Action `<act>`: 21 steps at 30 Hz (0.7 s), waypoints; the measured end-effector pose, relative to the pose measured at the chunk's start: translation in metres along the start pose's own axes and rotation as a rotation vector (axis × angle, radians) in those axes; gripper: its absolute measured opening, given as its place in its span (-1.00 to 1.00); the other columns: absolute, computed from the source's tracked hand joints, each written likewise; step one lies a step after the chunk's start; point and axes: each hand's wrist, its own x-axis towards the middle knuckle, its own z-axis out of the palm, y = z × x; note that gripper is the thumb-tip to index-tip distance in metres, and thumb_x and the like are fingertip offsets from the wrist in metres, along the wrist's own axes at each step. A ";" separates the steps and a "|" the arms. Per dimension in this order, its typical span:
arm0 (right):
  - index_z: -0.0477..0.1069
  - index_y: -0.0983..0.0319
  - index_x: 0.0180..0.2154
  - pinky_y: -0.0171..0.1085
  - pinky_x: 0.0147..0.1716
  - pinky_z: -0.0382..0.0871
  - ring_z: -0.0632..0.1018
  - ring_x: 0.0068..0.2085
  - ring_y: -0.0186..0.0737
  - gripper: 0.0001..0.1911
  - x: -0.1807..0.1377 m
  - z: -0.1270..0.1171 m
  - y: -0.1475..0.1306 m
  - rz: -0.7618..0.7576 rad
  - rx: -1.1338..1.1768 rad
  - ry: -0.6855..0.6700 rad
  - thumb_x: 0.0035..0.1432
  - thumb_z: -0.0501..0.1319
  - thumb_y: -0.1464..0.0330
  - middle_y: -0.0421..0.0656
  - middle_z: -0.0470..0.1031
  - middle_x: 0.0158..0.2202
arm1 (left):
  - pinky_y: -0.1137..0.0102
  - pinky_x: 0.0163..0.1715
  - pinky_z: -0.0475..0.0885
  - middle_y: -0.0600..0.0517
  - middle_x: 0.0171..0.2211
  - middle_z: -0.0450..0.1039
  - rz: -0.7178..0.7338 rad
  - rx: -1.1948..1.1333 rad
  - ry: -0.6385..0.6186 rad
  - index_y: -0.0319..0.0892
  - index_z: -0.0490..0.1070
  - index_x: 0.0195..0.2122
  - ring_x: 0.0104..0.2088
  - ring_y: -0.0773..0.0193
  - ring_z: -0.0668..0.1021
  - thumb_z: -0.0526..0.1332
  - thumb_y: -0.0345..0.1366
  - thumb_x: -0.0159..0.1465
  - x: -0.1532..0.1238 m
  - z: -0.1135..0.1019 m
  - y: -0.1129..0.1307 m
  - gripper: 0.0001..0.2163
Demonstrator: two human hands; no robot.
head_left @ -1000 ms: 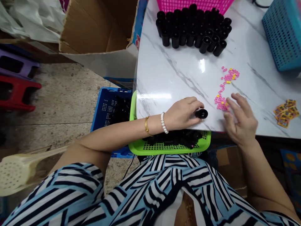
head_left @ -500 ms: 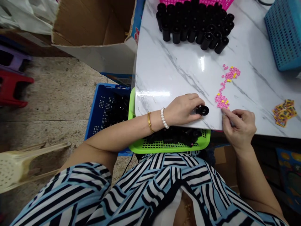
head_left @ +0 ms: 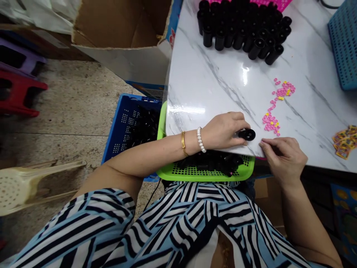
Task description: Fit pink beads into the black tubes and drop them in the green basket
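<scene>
My left hand (head_left: 224,130) rests on the near edge of the white marble table (head_left: 212,85) and grips a short black tube (head_left: 247,134) lying on its side, its open end facing right. Just to the right of it, my right hand (head_left: 283,156) is closed in a pinch at the table edge; what it holds is too small to make out. A scatter of small pink and yellow beads (head_left: 270,122) lies on the table right behind that hand. A block of upright black tubes (head_left: 242,28) stands at the far side.
A green basket (head_left: 206,173) with black parts sits on my lap under the table edge. A blue crate (head_left: 134,128) of black parts stands on the floor left of it. Beyond: an open cardboard box (head_left: 122,33), a blue basket (head_left: 344,44), small printed stickers (head_left: 344,139).
My right hand went from spread fingers over the pink beads to a closed pinch drawn back toward the table edge. My left hand kept hold of the black tube.
</scene>
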 end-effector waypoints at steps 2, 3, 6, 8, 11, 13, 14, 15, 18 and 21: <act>0.69 -0.01 -0.12 0.04 -0.11 0.57 0.65 -0.18 0.00 -0.89 0.008 -0.003 -0.008 0.012 0.068 -0.008 0.33 0.40 0.25 -0.15 0.67 -0.24 | 0.31 -0.01 0.50 -0.10 -0.06 0.58 -0.010 0.000 -0.012 -0.20 0.60 0.02 -0.05 0.13 0.60 0.37 -0.13 0.38 0.001 0.001 0.000 -0.71; 0.69 -0.02 -0.10 0.04 -0.10 0.57 0.66 -0.18 0.00 -0.87 0.013 -0.005 -0.014 0.013 0.096 -0.005 0.33 0.40 0.26 -0.15 0.68 -0.22 | 0.31 -0.01 0.50 -0.09 -0.07 0.58 -0.011 0.006 -0.016 -0.19 0.61 0.00 -0.06 0.14 0.60 0.37 -0.13 0.38 0.001 0.001 0.000 -0.72; 0.69 -0.05 -0.06 0.03 -0.10 0.57 0.66 -0.16 -0.01 -0.82 0.027 -0.011 -0.031 -0.047 0.101 -0.011 0.32 0.42 0.28 -0.14 0.69 -0.18 | 0.30 -0.04 0.49 -0.08 -0.08 0.57 -0.009 0.043 -0.024 -0.15 0.63 -0.02 -0.10 0.15 0.59 0.37 -0.14 0.39 0.002 0.001 0.001 -0.76; 0.69 -0.05 -0.06 -0.01 -0.15 0.57 0.66 -0.20 -0.04 -0.83 0.036 -0.012 -0.039 -0.126 0.057 -0.046 0.31 0.43 0.28 -0.15 0.68 -0.20 | 0.30 -0.06 0.48 -0.09 -0.08 0.57 -0.004 0.062 -0.028 -0.15 0.64 -0.03 -0.11 0.15 0.59 0.38 -0.14 0.38 0.002 0.001 0.001 -0.76; 0.70 0.00 -0.11 -0.08 -0.23 0.56 0.65 -0.27 -0.11 -0.87 0.046 -0.010 -0.045 -0.226 0.012 -0.074 0.30 0.44 0.30 -0.18 0.68 -0.27 | 0.28 -0.08 0.49 -0.10 -0.09 0.56 0.004 0.071 -0.029 -0.18 0.64 -0.06 -0.12 0.14 0.59 0.38 -0.14 0.38 0.003 0.002 0.002 -0.76; 0.70 0.05 -0.14 -0.12 -0.25 0.55 0.64 -0.28 -0.14 -0.90 0.050 -0.010 -0.047 -0.252 0.004 -0.079 0.28 0.46 0.31 -0.19 0.67 -0.29 | 0.27 -0.09 0.50 -0.11 -0.10 0.56 0.012 0.075 -0.019 -0.20 0.64 -0.08 -0.13 0.13 0.59 0.37 -0.15 0.39 0.003 0.002 0.002 -0.77; 0.70 0.06 -0.15 -0.13 -0.25 0.55 0.64 -0.28 -0.15 -0.91 0.052 -0.010 -0.048 -0.251 0.001 -0.089 0.28 0.46 0.32 -0.19 0.67 -0.29 | 0.27 -0.09 0.50 -0.11 -0.10 0.56 0.015 0.079 -0.011 -0.20 0.64 -0.09 -0.13 0.13 0.59 0.37 -0.15 0.39 0.003 0.002 0.003 -0.78; 0.70 0.07 -0.16 -0.14 -0.24 0.54 0.64 -0.28 -0.15 -0.91 0.054 -0.012 -0.048 -0.242 0.000 -0.108 0.28 0.46 0.32 -0.18 0.67 -0.29 | 0.27 -0.10 0.50 -0.11 -0.10 0.57 0.017 0.084 -0.004 -0.20 0.65 -0.10 -0.13 0.13 0.60 0.37 -0.16 0.39 0.003 0.002 0.003 -0.78; 0.70 0.07 -0.16 -0.14 -0.20 0.54 0.65 -0.25 -0.15 -0.92 0.057 -0.016 -0.052 -0.188 0.021 -0.180 0.28 0.46 0.31 -0.18 0.68 -0.27 | 0.26 -0.11 0.50 -0.12 -0.08 0.58 0.009 0.094 -0.003 -0.21 0.65 -0.10 -0.12 0.12 0.61 0.38 -0.18 0.38 0.004 0.002 0.004 -0.80; 0.71 0.10 -0.18 -0.17 -0.23 0.50 0.64 -0.27 -0.18 -0.93 0.060 -0.018 -0.056 -0.136 0.083 -0.200 0.28 0.45 0.32 -0.17 0.68 -0.28 | 0.23 -0.09 0.51 -0.12 -0.05 0.58 0.000 0.101 -0.023 -0.22 0.65 -0.07 -0.08 0.08 0.61 0.40 -0.18 0.37 0.005 0.001 0.006 -0.78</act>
